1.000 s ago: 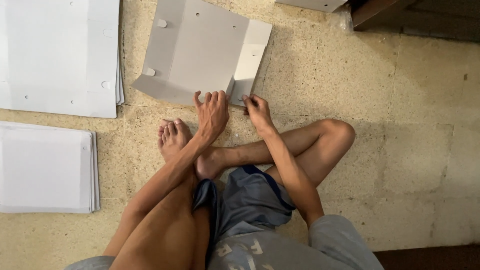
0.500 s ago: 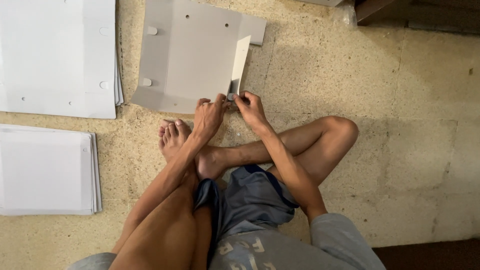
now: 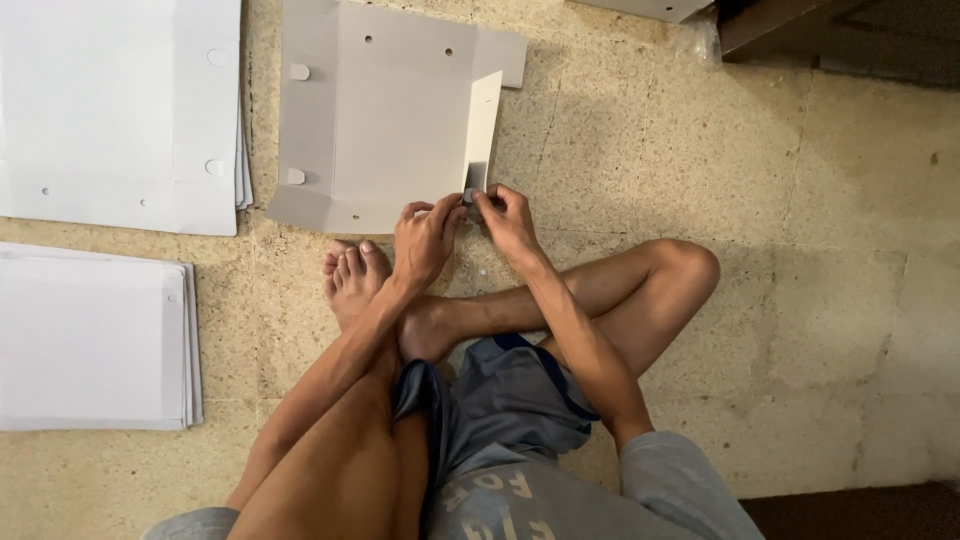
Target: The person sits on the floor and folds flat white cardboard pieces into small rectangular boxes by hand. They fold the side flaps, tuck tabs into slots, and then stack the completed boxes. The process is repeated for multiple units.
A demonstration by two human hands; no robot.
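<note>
A grey die-cut cardboard sheet (image 3: 390, 130) lies on the stone floor in front of my crossed legs. Its right side flap (image 3: 482, 125) stands folded upright. My left hand (image 3: 425, 238) and my right hand (image 3: 507, 220) meet at the near end of that flap, fingertips pinching a small tab or corner of the card (image 3: 470, 196). Both sets of fingers are closed on the card there. My bare foot (image 3: 350, 275) rests just left of my left hand.
A stack of flat white die-cut sheets (image 3: 120, 110) lies at the far left, with a second stack (image 3: 95, 335) nearer on the left. Another sheet edge (image 3: 650, 8) and dark wooden furniture (image 3: 840, 35) sit at the top right. Beige stone floor (image 3: 820, 280) spreads to the right.
The right flap of the grey sheet has been lifted from flat to upright. Both hands moved together onto its near end, and the view shifted closer to the sheet.
</note>
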